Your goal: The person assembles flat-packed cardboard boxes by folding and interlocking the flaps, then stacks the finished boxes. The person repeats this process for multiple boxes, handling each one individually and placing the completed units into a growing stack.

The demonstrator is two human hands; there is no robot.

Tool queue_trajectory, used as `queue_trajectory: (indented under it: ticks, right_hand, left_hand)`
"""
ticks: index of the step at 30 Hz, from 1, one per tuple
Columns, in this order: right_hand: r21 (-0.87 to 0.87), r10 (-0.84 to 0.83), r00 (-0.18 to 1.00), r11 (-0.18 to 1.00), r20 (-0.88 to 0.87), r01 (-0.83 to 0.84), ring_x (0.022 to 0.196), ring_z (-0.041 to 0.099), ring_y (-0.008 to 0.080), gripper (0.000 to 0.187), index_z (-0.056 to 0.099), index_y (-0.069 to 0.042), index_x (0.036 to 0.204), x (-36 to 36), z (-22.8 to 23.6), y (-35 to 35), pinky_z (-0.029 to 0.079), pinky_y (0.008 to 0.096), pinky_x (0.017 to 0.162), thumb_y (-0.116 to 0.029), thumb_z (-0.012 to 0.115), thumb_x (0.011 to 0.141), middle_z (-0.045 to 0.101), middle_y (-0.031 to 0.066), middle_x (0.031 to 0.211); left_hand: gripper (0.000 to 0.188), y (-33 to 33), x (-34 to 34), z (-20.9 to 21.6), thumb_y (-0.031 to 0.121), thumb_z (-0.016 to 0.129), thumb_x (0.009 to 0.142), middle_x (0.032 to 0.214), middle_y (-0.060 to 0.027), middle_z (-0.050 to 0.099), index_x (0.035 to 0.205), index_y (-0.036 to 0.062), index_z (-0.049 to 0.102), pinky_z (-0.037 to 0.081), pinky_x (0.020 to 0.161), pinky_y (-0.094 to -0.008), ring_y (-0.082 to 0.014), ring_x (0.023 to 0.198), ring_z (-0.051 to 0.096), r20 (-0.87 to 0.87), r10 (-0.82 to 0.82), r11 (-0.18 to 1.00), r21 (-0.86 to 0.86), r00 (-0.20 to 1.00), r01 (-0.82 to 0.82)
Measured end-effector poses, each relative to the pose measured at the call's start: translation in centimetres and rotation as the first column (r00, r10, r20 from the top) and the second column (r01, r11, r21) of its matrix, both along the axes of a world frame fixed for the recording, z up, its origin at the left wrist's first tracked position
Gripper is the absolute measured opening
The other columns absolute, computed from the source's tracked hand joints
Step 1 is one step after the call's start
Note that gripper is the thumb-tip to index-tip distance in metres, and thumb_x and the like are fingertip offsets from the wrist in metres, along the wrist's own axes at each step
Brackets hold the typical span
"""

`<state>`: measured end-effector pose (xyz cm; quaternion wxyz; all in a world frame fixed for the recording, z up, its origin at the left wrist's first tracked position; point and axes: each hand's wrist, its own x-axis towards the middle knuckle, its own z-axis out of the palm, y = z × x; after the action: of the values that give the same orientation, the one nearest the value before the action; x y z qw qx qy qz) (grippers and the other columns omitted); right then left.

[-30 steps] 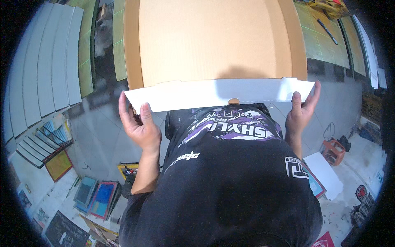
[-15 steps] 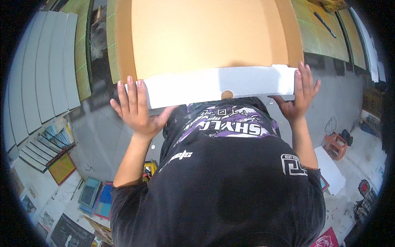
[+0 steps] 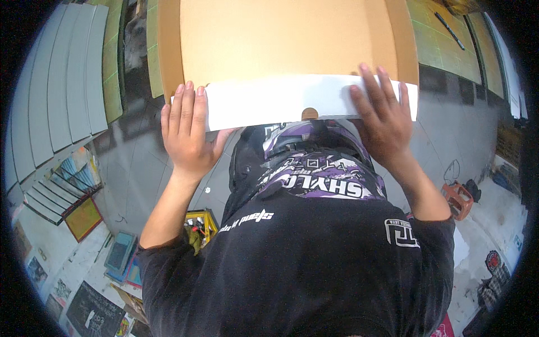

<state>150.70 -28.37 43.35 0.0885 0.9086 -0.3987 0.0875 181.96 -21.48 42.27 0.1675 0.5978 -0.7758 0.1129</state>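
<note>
A cardboard box [image 3: 289,42], plain brown inside, lies at the top middle of the view with its near side facing me. Along that side runs a white flap [image 3: 275,102] with a small rounded notch [image 3: 310,114] at its lower edge. My left hand [image 3: 188,132] is laid over the flap's left end, fingers stretched and thumb apart beneath the edge. On the right part of the flap rests my right hand [image 3: 387,118], its fingers spread over the white face and its thumb mostly hidden.
Green gridded mats [image 3: 443,48] lie on both sides of the box, with a dark pen [image 3: 449,31] on the right one. Long pale grey panels [image 3: 67,84] line the left. An orange stool [image 3: 459,201] and a yellow crate [image 3: 208,222] stand lower down.
My right hand has moved left from the box's right edge onto the white flap. The left hand stays at the flap's left end. The flap appears slightly higher in view.
</note>
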Motion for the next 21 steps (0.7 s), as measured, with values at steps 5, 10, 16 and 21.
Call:
queue_trajectory:
  ticks: [5, 10, 16, 21]
  right_hand:
    - [-0.024, 0.014, 0.998, 1.0, 0.058, -0.013, 0.116, 0.04, 0.0328, 0.038, 0.05, -0.024, 0.112, 1.6, 0.0, 0.3, 0.036, 0.0551, 0.085, -0.025, 0.056, 0.074, 0.04, 0.0031, 0.131]
    - [-0.07, -0.014, 0.998, 0.997, 0.067, 0.019, 0.115, 0.042, 0.0324, 0.035, 0.051, -0.024, 0.108, 1.5, -0.5, 0.6, 0.035, 0.0547, 0.087, -0.025, 0.056, 0.074, 0.044, 0.0016, 0.128]
    - [-0.082, 0.048, 0.994, 0.996, 0.102, -0.039, 0.115, 0.042, 0.0315, 0.041, 0.051, -0.02, 0.106, 1.5, -0.5, 0.2, 0.036, 0.0516, 0.087, -0.018, 0.064, 0.068, 0.046, 0.0048, 0.126]
    - [0.027, 0.04, 0.996, 0.999, 0.084, -0.042, 0.115, 0.042, 0.0322, 0.055, 0.05, -0.019, 0.11, 1.6, 0.8, 0.3, 0.035, 0.052, 0.088, -0.017, 0.071, 0.059, 0.044, 0.0065, 0.127]
  left_hand:
    - [0.074, 0.4, -0.1, -2.0, 0.038, 0.069, 0.068, 0.132, -0.0182, 0.033, 0.124, 0.0009, 0.038, 0.023, 0.1, -0.0446, -0.0312, 0.125, 0.027, -0.668, -0.011, 0.939, -0.262, 0.744, -0.222]
    - [0.077, 3.7, 0.8, -3.7, 0.033, 0.065, 0.072, 0.127, -0.0218, 0.039, 0.126, -0.0105, 0.03, 0.023, 0.101, -0.0401, -0.029, 0.12, 0.036, -0.999, 0.02, 0.988, 0.013, 0.044, -0.152]
    - [0.071, 4.1, 0.7, -2.2, 0.014, 0.068, 0.067, 0.126, -0.0215, 0.041, 0.124, -0.0116, 0.033, 0.024, 0.101, -0.037, -0.0277, 0.12, 0.036, -0.928, 0.123, 0.992, 0.127, 0.351, -0.012]
    - [0.069, 2.9, 1.0, -1.7, 0.016, 0.072, 0.065, 0.124, -0.0219, 0.044, 0.123, -0.0039, 0.04, 0.025, 0.101, -0.0402, -0.0307, 0.12, 0.037, -0.664, 0.165, 0.984, 0.061, 0.729, -0.167]
